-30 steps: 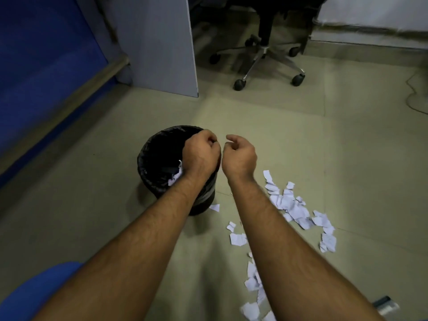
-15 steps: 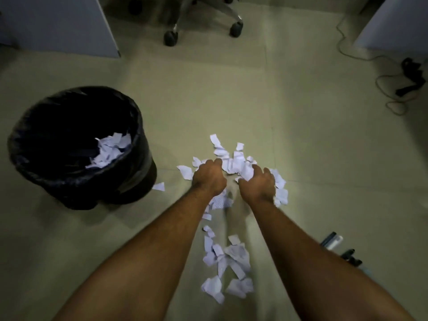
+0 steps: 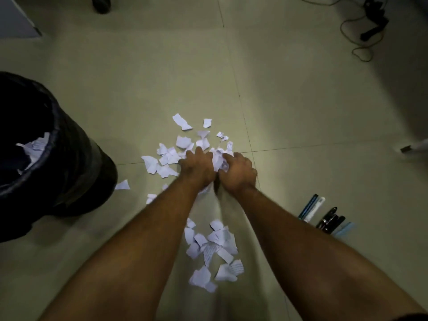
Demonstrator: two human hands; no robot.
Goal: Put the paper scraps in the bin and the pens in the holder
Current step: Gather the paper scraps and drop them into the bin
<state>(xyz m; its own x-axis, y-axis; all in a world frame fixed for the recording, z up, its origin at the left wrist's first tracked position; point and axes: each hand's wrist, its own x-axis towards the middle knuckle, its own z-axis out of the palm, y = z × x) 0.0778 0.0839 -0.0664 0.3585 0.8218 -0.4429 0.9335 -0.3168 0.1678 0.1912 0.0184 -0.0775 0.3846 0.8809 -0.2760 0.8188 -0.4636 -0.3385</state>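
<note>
Left hand: fingers curled round paper scraps
Right hand: same clump, fingers curled
Bin: left, scraps inside
Pens: floor, right

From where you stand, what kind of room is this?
Probably an office. A tiled floor, a lined waste bin, a chair caster, pens and a cable suggest it.

Dim, pale tiled floor with a tangled cable top right, partition panel top left.
</note>
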